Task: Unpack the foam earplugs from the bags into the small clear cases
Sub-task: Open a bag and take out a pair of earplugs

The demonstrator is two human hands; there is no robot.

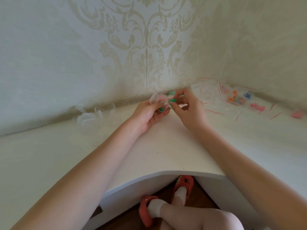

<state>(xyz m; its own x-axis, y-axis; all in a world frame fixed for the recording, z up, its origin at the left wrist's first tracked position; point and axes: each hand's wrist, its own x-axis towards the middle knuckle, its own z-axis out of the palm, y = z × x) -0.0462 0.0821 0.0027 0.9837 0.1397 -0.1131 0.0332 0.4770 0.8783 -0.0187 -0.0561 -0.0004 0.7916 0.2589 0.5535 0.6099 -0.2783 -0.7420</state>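
My left hand (149, 113) holds a small clear case (157, 99) above the white desk (166, 146), with a green earplug (161, 109) showing by its fingers. My right hand (187, 105) pinches another green earplug (172, 100) right at the case's open side. A pale green thing (172, 93) lies just behind the hands by the wall. Several empty clear cases (93, 115) sit in a heap at the left. Clear bags with red zip strips (207, 88) and loose pink, orange and blue earplugs (237, 98) lie at the right.
The desk fits into a wallpapered corner, with walls close behind the hands. A pink earplug (297, 115) lies far right. The desk's front edge curves inward above my feet in red clogs (182, 188).
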